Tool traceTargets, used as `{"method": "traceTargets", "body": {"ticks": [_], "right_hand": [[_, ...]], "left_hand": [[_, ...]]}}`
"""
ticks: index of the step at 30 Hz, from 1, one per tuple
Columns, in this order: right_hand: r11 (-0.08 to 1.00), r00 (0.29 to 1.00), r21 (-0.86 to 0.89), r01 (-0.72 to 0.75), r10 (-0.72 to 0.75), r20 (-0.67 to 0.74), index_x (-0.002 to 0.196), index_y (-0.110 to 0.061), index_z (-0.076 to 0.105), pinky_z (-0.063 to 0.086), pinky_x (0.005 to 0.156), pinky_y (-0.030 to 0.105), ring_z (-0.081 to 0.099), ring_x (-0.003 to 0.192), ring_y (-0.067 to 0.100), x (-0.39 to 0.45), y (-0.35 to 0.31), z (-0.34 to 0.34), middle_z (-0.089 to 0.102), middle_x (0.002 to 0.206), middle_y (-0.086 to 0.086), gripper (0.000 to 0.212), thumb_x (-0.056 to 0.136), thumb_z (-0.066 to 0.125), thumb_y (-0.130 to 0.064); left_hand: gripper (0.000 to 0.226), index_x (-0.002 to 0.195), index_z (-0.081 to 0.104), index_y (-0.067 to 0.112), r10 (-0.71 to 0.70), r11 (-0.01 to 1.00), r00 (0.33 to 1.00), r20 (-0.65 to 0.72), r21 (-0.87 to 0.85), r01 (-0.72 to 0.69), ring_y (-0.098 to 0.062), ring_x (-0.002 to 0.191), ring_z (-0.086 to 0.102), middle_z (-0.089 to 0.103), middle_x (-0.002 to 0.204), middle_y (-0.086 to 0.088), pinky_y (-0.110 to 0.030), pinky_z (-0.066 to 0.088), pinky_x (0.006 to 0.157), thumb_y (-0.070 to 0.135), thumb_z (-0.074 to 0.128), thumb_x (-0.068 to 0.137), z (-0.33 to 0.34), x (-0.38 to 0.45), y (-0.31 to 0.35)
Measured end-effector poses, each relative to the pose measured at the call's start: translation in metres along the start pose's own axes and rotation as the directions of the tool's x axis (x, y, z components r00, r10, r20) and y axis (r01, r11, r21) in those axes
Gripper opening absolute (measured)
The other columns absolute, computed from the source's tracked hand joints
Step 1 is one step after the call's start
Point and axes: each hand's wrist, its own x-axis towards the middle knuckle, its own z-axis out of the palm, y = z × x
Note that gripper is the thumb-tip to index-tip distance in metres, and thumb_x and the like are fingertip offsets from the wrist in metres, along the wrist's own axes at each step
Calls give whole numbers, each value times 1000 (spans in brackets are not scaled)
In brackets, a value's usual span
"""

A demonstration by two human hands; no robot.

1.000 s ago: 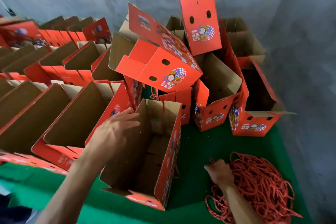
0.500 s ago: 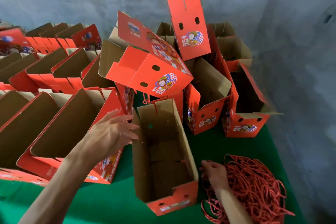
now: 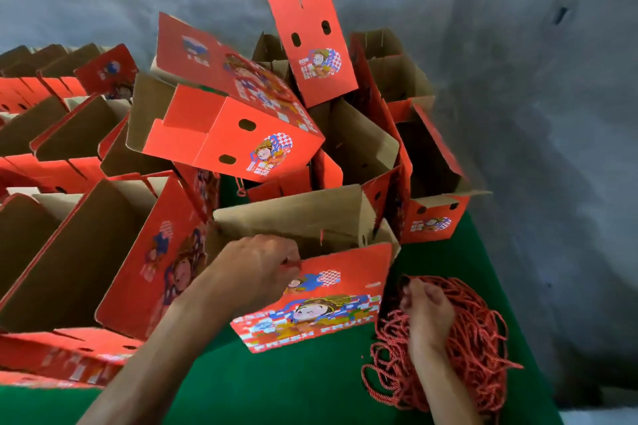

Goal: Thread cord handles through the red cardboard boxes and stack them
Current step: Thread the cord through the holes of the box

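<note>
honestly you're mid-batch: left hand [image 3: 257,267] grips the near box [image 3: 321,297] by its top edge, right hand [image 3: 426,307] pinches cord from the pile [image 3: 476,338] at near right; rows wait left, nothing threaded here yet.

A small packing workshop is being shown: dozens of identical red printed boxes [image 3: 241,134] are being kept open in rows on a green-covered table [image 3: 293,386], beside a heap of red cord [image 3: 480,338], against bare grey concrete walls [image 3: 552,114].
</note>
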Motion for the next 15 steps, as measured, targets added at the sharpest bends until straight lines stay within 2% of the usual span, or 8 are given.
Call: {"method": "traceTargets", "body": {"ticks": [4, 8, 10, 13, 15], "right_hand": [[996, 993, 91, -2, -9, 121, 78, -2, 62, 49, 56, 29, 52, 50, 16, -26, -13, 9, 58, 57, 7, 18, 92, 62, 8], [992, 941, 108, -59, 19, 337, 84, 6, 64, 55, 59, 32, 59, 57, 22, -47, -17, 23, 64, 65, 11, 11, 95, 63, 9], [991, 924, 105, -83, 37, 380, 81, 5, 65, 57, 59, 32, 62, 58, 23, -50, -19, 34, 67, 67, 13, 14, 92, 63, 13], [999, 901, 17, -52, 40, 431, 84, 6, 68, 59, 61, 29, 67, 60, 21, -53, -20, 46, 72, 70, 13, 9, 92, 66, 6], [999, 883, -45, 0, 21, 469, 84, 3, 70, 58, 66, 31, 68, 64, 19, -53, -17, 50, 73, 73, 11, 9, 92, 69, 0]], "left_hand": [[24, 87, 47, 39, 26, 997, 977, 212, -75, -10, -14, 91, 61, 62, 92, 16, -32, 46, 76, 57, 61, 79, 8, 8, 10], [28, 88, 54, 42, -13, 953, 937, 348, -279, 117, 1, 81, 65, 67, 88, 21, -22, 49, 75, 61, 53, 68, 9, 22, 19], [36, 98, 63, 36, 2, 859, 909, 416, -466, 212, -5, 85, 74, 75, 94, 14, -28, 59, 75, 54, 59, 68, 13, 30, 21], [49, 120, 65, 21, 67, 706, 850, 523, -627, 329, -22, 84, 78, 78, 104, -3, -32, 61, 57, 43, 65, 76, 22, 37, 22], [54, 125, 64, 24, 65, 655, 842, 535, -660, 369, -23, 92, 78, 77, 109, -3, -34, 62, 63, 46, 69, 77, 31, 41, 21]]}}
